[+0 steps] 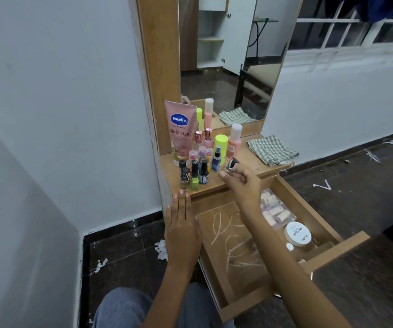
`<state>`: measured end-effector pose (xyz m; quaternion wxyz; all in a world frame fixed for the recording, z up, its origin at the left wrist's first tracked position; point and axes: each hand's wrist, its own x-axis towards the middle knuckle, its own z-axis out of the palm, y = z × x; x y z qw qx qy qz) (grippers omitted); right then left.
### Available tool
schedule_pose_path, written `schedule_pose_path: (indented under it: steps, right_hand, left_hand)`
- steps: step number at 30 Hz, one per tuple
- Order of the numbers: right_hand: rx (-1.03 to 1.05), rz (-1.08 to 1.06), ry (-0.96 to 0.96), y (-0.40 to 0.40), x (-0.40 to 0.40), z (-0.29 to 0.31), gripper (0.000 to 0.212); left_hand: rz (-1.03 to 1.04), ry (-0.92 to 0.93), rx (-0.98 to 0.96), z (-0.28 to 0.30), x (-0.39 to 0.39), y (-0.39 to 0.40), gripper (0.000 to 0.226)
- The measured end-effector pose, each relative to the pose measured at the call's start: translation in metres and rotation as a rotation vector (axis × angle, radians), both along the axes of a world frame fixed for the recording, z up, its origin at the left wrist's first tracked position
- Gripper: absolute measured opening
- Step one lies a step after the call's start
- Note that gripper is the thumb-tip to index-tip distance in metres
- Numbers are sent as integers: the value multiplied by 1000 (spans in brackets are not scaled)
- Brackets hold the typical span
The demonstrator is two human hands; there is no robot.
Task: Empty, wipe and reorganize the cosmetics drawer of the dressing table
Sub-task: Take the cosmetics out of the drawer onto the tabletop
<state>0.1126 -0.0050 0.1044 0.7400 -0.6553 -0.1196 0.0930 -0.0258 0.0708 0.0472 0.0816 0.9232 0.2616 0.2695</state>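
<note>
Wooden pull-out drawer (216, 235) stands open below the desk (249, 159), w/ white round jar (297, 233) at its right side. Right hand (241, 179) pinches a small dark bottle (232, 164) over the desk; left hand (182, 224) lies flat, fingers straight, at desk's front edge. Pink lotion tube (180, 131) stands at the back left.

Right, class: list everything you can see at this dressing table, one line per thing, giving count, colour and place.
Vaseline tube: one, pink, back left of tabletop.
Small bottles: a dozen or so, mixed colours, clustered beside the tube.
Cloth: one, green-white checked, right of tabletop.
Mirror: one, wood-framed, behind tabletop.
Drawer: one, wooden, open, white scribbles on its floor.
Clear packet: one, holds pale rolls, right side of drawer.
White-lidded jar: one, in drawer, nearer than the packet.
Left hand: flat on tabletop edge.
Right hand: pinches a small dark item above tabletop.
</note>
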Motion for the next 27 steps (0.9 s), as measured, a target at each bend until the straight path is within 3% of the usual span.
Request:
schedule_pose_path:
  steps: [5, 11, 13, 15, 18, 20, 25, 27]
  right_hand:
    - [-310, -94, -341, 16, 3, -8, 28]
    - [-432, -44, -399, 12, 11, -3, 39]
    - [-503, 11, -434, -4, 14, 4, 45]
    - [-641, 117, -527, -29, 17, 13, 36]
    - [-968, 437, -606, -69, 15, 25, 20]
    - [-1191, 570, -633, -89, 9, 24, 24]
    - [-1549, 584, -656, -104, -3, -3, 40]
    - [-1580, 583, -652, -100, -2, -13, 33]
  left_hand:
    - [4, 2, -5, 0, 0, 1, 56]
    - [-2, 0, -18, 1, -1, -1, 54]
    - [-6, -6, -18, 1, -1, -1, 54]
    - [-13, -21, -14, 0, -1, -1, 54]
    - [-14, -35, -10, -2, -1, -2, 52]
    - [-17, -37, -13, -2, -1, -1, 49]
    - [-21, -49, -41, -1, -1, 1, 49]
    - [-24, -47, -37, -1, -2, 1, 50]
